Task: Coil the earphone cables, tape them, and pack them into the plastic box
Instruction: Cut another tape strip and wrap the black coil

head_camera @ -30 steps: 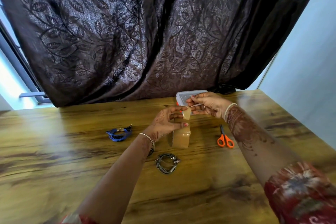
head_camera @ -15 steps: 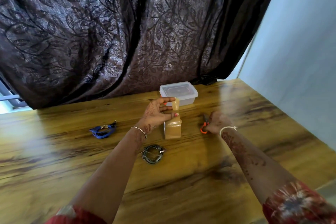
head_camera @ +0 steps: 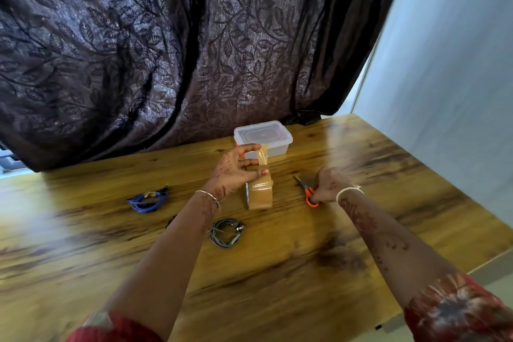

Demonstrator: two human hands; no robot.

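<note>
A brown tape roll (head_camera: 260, 194) stands on edge in the middle of the wooden table (head_camera: 277, 272). My left hand (head_camera: 236, 169) holds it, with thumb and fingers pinching a pulled-up strip of tape (head_camera: 262, 154). To the right, my right hand (head_camera: 329, 184) grips the orange-handled scissors (head_camera: 306, 191), which lie on the table. A coiled grey earphone cable (head_camera: 227, 233) lies in front of the roll. A coiled blue earphone cable (head_camera: 148, 198) lies to the left. The clear plastic box (head_camera: 263, 137), lid on, stands behind the roll.
A dark leaf-patterned curtain (head_camera: 180, 50) hangs along the table's far edge. A pale wall (head_camera: 458, 78) runs close to the table's right edge.
My right hand let go of the tape strip, dropped right to the scissors and closed on their handles. The left hand kept the strip and the roll. The camera swung right.
</note>
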